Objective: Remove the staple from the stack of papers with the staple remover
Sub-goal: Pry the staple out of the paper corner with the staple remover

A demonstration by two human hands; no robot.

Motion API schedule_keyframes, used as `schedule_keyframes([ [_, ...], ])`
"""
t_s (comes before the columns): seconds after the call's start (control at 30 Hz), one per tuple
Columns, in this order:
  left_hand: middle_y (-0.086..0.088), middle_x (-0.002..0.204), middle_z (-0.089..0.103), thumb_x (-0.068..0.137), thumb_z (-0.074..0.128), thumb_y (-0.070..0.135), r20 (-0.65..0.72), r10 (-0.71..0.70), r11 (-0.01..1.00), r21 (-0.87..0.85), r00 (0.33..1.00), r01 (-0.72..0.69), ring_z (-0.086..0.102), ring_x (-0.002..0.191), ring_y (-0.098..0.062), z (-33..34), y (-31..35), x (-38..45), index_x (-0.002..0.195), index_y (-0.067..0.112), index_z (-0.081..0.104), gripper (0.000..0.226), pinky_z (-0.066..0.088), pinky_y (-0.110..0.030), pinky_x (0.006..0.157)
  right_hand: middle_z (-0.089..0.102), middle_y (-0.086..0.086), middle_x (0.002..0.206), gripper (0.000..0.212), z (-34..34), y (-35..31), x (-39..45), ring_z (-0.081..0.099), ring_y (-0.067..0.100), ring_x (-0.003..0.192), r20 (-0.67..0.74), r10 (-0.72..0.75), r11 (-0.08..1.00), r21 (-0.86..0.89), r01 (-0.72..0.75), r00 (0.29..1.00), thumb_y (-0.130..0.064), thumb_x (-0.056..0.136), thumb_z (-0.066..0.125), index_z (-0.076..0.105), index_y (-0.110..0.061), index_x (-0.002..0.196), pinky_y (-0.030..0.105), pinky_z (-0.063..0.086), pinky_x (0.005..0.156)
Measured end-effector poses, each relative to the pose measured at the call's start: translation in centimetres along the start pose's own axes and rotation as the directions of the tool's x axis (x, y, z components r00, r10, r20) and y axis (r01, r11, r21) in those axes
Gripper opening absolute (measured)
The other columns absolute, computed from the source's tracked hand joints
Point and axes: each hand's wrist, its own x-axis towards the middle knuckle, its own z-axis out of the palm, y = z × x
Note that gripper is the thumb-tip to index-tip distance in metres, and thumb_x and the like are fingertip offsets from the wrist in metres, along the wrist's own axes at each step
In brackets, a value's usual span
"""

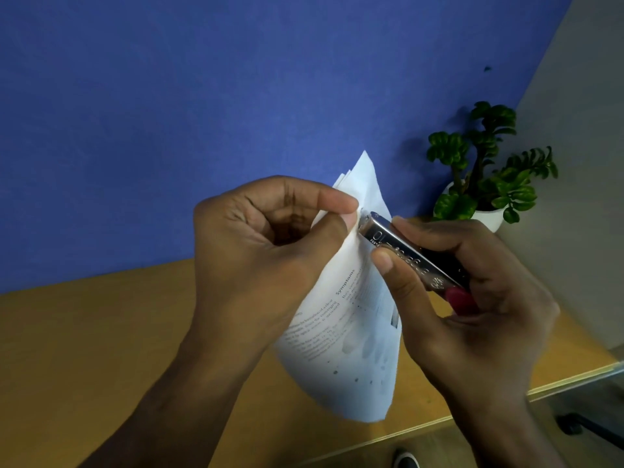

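Observation:
A stack of printed papers [351, 336] hangs curled in the air above the desk. My left hand [266, 244] pinches it near its upper corner between thumb and forefinger. My right hand [472, 298] grips a small silver stapler-shaped staple remover [405, 255] with a red rear end. Its front tip rests against the paper right beside my left thumb, where a small metal staple [363, 211] is faintly visible. The papers' top corner sticks up behind my left fingers.
A wooden desk [101, 349] lies below, with its front edge at the lower right. A blue wall panel [202, 96] stands behind. A green plant in a white pot [486, 184] sits at the desk's back right. A dark shoe [407, 459] shows on the floor.

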Motion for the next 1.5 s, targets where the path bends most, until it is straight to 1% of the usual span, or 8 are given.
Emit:
schedule_keyframes([
  [0.17,0.005,0.06,0.071,0.078,0.084,0.004,0.039,-0.047,0.995,-0.081,0.998,0.05,0.057,0.052,-0.008,-0.2,-0.3,0.4,0.072,0.022,0.077,0.02,0.051,-0.026,0.056,0.076,0.009,0.1,0.025,-0.1,0.1,0.2,0.076,0.026,0.099,0.005,0.001,0.997,0.073,-0.001,1.0,-0.012,0.085,0.084,0.073,-0.013,0.108,0.029,0.063,0.081],
  [0.33,0.006,0.056,0.068,0.077,0.083,0.001,0.064,-0.088,0.986,-0.136,0.994,0.096,0.053,0.049,-0.007,-0.2,-0.4,0.7,0.07,0.022,0.074,0.024,0.049,-0.024,0.054,0.079,0.012,0.101,0.022,-0.4,0.0,0.8,0.077,0.024,0.102,0.073,0.207,0.941,0.256,-0.219,0.976,-0.017,0.082,0.084,0.08,-0.012,0.103,0.019,0.058,0.079],
  [0.43,0.008,0.051,0.062,0.075,0.084,0.002,0.073,-0.118,0.978,-0.165,0.99,0.129,0.047,0.048,-0.009,-0.1,-0.4,0.9,0.069,0.023,0.07,0.025,0.044,-0.024,0.053,0.081,0.002,0.099,0.017,-0.3,0.5,0.9,0.075,0.03,0.108,0.11,0.264,0.886,0.365,-0.286,0.958,-0.025,0.081,0.087,0.084,-0.024,0.097,0.028,0.059,0.085],
  [0.57,0.009,0.043,0.055,0.076,0.082,-0.002,0.086,-0.204,0.953,-0.21,0.975,0.218,0.046,0.043,-0.006,0.1,-0.1,1.1,0.07,0.021,0.063,0.03,0.042,-0.02,0.052,0.081,0.005,0.101,0.022,-0.2,0.8,1.0,0.072,0.037,0.113,0.135,0.298,0.836,0.441,-0.326,0.945,-0.03,0.075,0.086,0.085,-0.033,0.097,0.038,0.057,0.09],
  [0.87,0.006,0.048,0.061,0.07,0.084,0.0,0.167,-0.296,0.893,-0.301,0.94,0.335,0.056,0.046,-0.012,-0.2,0.1,1.4,0.07,0.021,0.059,0.033,0.047,-0.022,0.051,0.082,-0.004,0.097,0.022,0.0,0.4,0.9,0.071,0.037,0.113,0.15,0.269,0.833,0.46,-0.307,0.952,-0.041,0.078,0.087,0.084,-0.034,0.098,0.038,0.057,0.091],
  [1.07,0.007,0.045,0.058,0.071,0.082,0.001,0.119,-0.248,0.924,-0.27,0.961,0.272,0.049,0.043,-0.01,-0.1,0.2,1.3,0.067,0.021,0.057,0.032,0.045,-0.022,0.051,0.082,-0.003,0.095,0.017,0.0,0.3,1.0,0.072,0.038,0.108,0.126,0.236,0.86,0.434,-0.267,0.964,-0.029,0.079,0.086,0.084,-0.031,0.096,0.035,0.058,0.086],
  [1.23,0.007,0.045,0.058,0.074,0.083,-0.001,0.1,-0.198,0.954,-0.21,0.975,0.215,0.048,0.042,-0.009,-0.2,0.2,1.1,0.068,0.021,0.057,0.034,0.044,-0.023,0.051,0.082,-0.006,0.099,0.02,-0.3,-0.2,1.0,0.074,0.028,0.108,0.124,0.235,0.905,0.335,-0.263,0.964,-0.021,0.081,0.088,0.081,-0.022,0.1,0.031,0.057,0.09],
  [1.5,-0.002,0.054,0.066,0.07,0.083,0.006,0.076,-0.152,0.977,-0.138,0.986,0.161,0.055,0.052,-0.024,-0.4,-0.1,0.9,0.064,0.023,0.057,0.032,0.045,-0.032,0.054,0.079,0.009,0.101,0.022,-0.3,-0.7,0.9,0.077,0.025,0.101,0.11,0.202,0.947,0.231,-0.222,0.973,-0.018,0.081,0.085,0.079,-0.014,0.103,0.019,0.059,0.076],
])
